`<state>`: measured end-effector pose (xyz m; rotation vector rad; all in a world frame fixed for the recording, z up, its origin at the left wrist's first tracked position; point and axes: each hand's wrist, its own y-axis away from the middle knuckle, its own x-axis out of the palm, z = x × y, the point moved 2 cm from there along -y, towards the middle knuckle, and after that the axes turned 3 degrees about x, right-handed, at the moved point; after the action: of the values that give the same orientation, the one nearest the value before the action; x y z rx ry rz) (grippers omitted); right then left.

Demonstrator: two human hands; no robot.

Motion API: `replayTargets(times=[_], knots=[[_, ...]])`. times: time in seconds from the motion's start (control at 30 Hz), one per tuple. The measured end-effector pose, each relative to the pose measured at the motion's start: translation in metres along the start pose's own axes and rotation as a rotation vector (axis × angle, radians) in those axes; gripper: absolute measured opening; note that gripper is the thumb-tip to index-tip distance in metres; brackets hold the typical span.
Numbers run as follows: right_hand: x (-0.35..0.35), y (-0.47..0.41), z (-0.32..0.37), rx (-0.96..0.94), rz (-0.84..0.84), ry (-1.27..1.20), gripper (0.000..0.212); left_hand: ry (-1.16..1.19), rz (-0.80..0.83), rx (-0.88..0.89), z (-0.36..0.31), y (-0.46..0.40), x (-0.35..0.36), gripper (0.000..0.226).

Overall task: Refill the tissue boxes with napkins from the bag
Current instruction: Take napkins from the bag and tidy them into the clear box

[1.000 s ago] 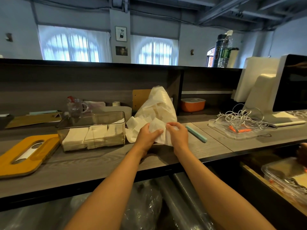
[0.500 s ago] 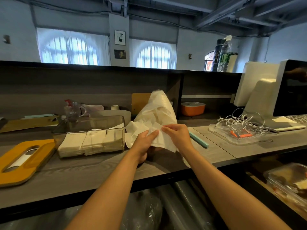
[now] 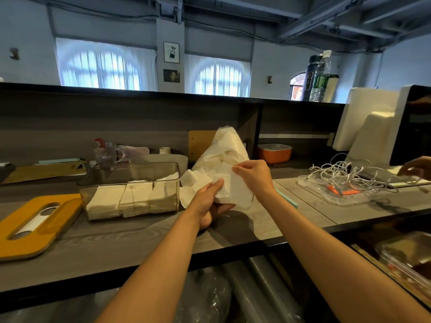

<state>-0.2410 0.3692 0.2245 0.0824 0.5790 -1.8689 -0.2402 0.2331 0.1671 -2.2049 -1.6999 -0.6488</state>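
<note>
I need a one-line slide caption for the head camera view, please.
Both hands, left hand and right hand, hold napkins beside the open tissue box.

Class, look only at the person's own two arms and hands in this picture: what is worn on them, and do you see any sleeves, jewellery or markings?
Both forearms are bare up to the frame edge: no sleeves show. The left hand and the right hand wear no gloves, and no rings, watch, bracelets or markings can be seen on either.
</note>
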Motion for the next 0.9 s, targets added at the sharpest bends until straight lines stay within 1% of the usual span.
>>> replayTargets(times=[0.07, 0.1, 0.17, 0.2, 0.23, 0.27, 0.33, 0.37, 0.4, 0.47, 0.5, 0.53, 0.6, 0.67, 0.73, 0.8, 0.83, 0.87, 0.9], knots=[[-0.005, 0.0, 0.003, -0.094, -0.038, 0.05, 0.02, 0.004, 0.003, -0.009, 0.001, 0.0, 0.001, 0.019], [-0.008, 0.0, 0.005, -0.141, -0.1, 0.045, 0.02, 0.014, -0.004, -0.007, 0.001, 0.001, 0.001, 0.022], [-0.019, -0.001, 0.011, -0.207, -0.261, -0.052, 0.019, 0.062, -0.039, -0.006, 0.0, 0.0, 0.001, 0.028], [-0.024, -0.001, 0.016, -0.225, -0.301, -0.126, 0.017, 0.095, -0.059, -0.015, 0.0, 0.0, 0.0, 0.028], [-0.027, -0.001, 0.02, -0.233, -0.288, -0.193, 0.013, 0.141, -0.075, -0.033, -0.001, 0.0, 0.0, 0.027], [-0.028, 0.0, 0.025, -0.228, -0.224, -0.256, 0.01, 0.181, -0.084, -0.052, -0.001, 0.001, -0.001, 0.026], [-0.024, 0.004, 0.029, -0.151, -0.011, -0.347, 0.006, 0.227, -0.073, -0.069, -0.002, 0.001, -0.002, 0.029], [-0.02, 0.005, 0.026, -0.098, 0.093, -0.333, 0.005, 0.231, -0.061, -0.07, -0.002, 0.001, -0.003, 0.032], [-0.015, 0.005, 0.02, -0.064, 0.17, -0.235, 0.004, 0.218, -0.048, -0.069, -0.002, 0.0, -0.003, 0.037], [-0.003, 0.008, 0.001, -0.044, 0.258, 0.065, 0.006, 0.183, -0.027, -0.071, 0.0, -0.001, -0.004, 0.045], [0.002, 0.008, -0.009, -0.03, 0.273, 0.146, 0.01, 0.168, -0.01, -0.077, 0.0, 0.0, -0.003, 0.046], [0.005, 0.009, -0.018, -0.01, 0.267, 0.152, 0.015, 0.137, 0.006, -0.081, 0.0, 0.001, -0.002, 0.047], [0.006, 0.011, -0.028, 0.008, 0.238, 0.066, 0.018, 0.035, 0.026, -0.062, 0.001, 0.003, 0.001, 0.039], [0.005, 0.014, -0.031, -0.003, 0.238, 0.008, 0.016, -0.085, 0.014, -0.01, 0.003, 0.001, 0.002, 0.031], [0.004, 0.015, -0.032, -0.001, 0.227, -0.004, 0.014, -0.123, -0.006, 0.017, 0.004, -0.002, 0.001, 0.033], [0.002, 0.011, -0.037, 0.02, 0.131, -0.032, 0.018, -0.051, -0.047, 0.029, 0.003, -0.004, 0.001, 0.033], [0.0, 0.009, -0.038, 0.055, 0.075, -0.084, 0.021, 0.033, -0.059, 0.045, 0.001, -0.003, 0.0, 0.033], [-0.001, 0.009, -0.039, 0.132, 0.042, -0.178, 0.023, 0.135, -0.055, 0.072, -0.002, -0.002, 0.0, 0.032], [0.0, 0.01, -0.039, 0.244, 0.057, -0.329, 0.027, 0.228, -0.038, 0.106, -0.005, 0.0, 0.0, 0.03]])
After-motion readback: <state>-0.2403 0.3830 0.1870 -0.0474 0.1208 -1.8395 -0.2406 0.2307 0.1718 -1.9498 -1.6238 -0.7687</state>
